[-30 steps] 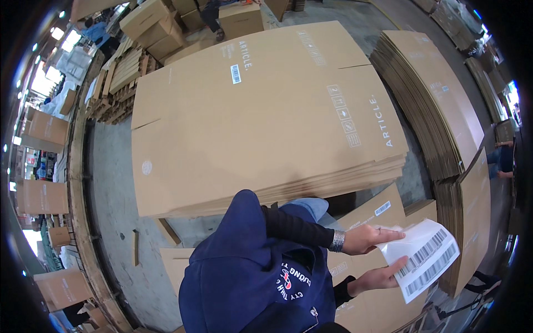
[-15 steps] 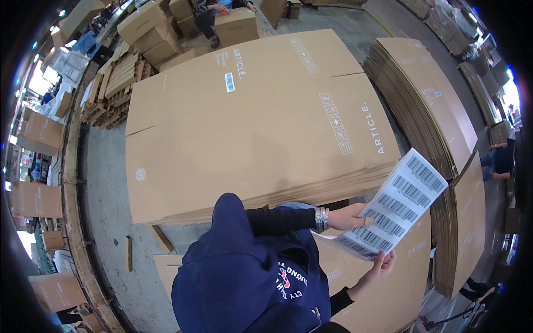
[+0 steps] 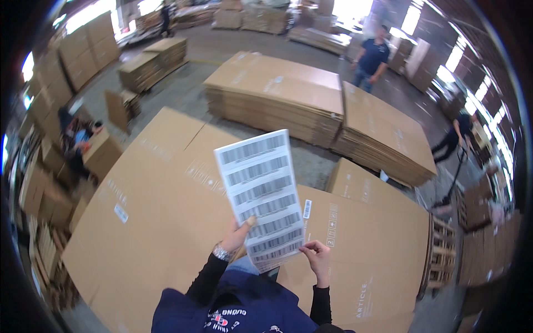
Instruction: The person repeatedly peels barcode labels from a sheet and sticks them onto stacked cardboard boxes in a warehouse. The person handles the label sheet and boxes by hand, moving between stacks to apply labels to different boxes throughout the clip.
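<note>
A long white sheet of barcode labels (image 3: 266,191) stands tilted in front of me, with rows of black bars down its length. It appears to be several sheets thick, and its lower end curls toward my body. My left hand (image 3: 236,235) grips the left edge, thumb across the face and fingers hidden behind. At the lower right edge, my right hand (image 3: 317,258) pinches the sheet between thumb and fingertips. Beneath and to the left lies a large flattened cardboard carton (image 3: 150,194) with a small white label (image 3: 121,213) on it. Neither hand touches the carton.
Another flat carton stack (image 3: 377,261) lies to the right, bearing a barcode label (image 3: 307,208). Farther off are two tall carton stacks (image 3: 275,83). Wooden pallets (image 3: 441,250) stand at the right. One person (image 3: 371,58) stands beyond; another (image 3: 461,133) is by a pallet jack.
My view has swung right, bringing the far stacks and standing people into sight. The label sheet is now more upright and central; both hands still hold it.
</note>
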